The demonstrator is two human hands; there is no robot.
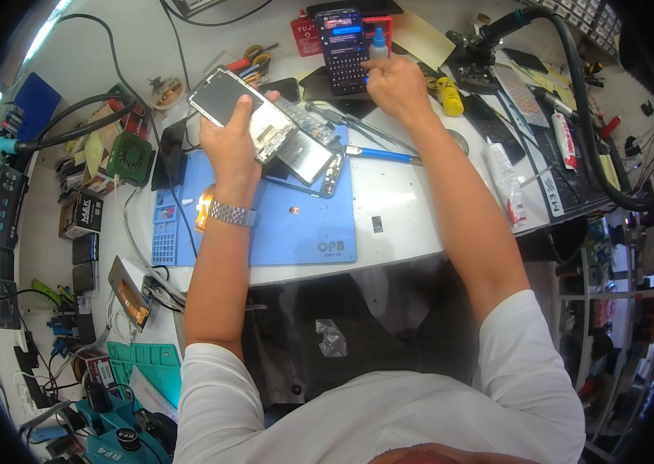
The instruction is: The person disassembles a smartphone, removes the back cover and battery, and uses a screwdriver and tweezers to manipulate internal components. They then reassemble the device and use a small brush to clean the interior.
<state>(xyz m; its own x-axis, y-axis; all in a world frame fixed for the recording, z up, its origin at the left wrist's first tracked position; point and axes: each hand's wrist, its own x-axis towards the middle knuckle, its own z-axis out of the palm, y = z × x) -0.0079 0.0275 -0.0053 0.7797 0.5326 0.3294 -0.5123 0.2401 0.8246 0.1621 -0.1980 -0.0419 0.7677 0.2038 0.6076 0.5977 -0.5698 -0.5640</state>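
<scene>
My left hand [228, 143] is closed around an opened phone's screen panel [217, 94], thumb across its face; its pale inner side and metal parts show at the lower end. Below it, a second opened phone body [307, 158] lies tilted over the blue repair mat [273, 224]. My right hand [400, 87] is curled with its index finger pointed at an upright smartphone [342, 50], whose lit screen shows a chat and a keyboard. The fingertip is at the right edge of the keyboard. Nothing shows inside the right hand.
A blue-handled tool [381, 154] and metal tweezers [362, 124] lie on the white bench. A yellow bottle [449, 97], white tubes [503, 178] and a thick black cable [586, 116] stand to the right. At left are a small green fan [128, 158] and loose cables.
</scene>
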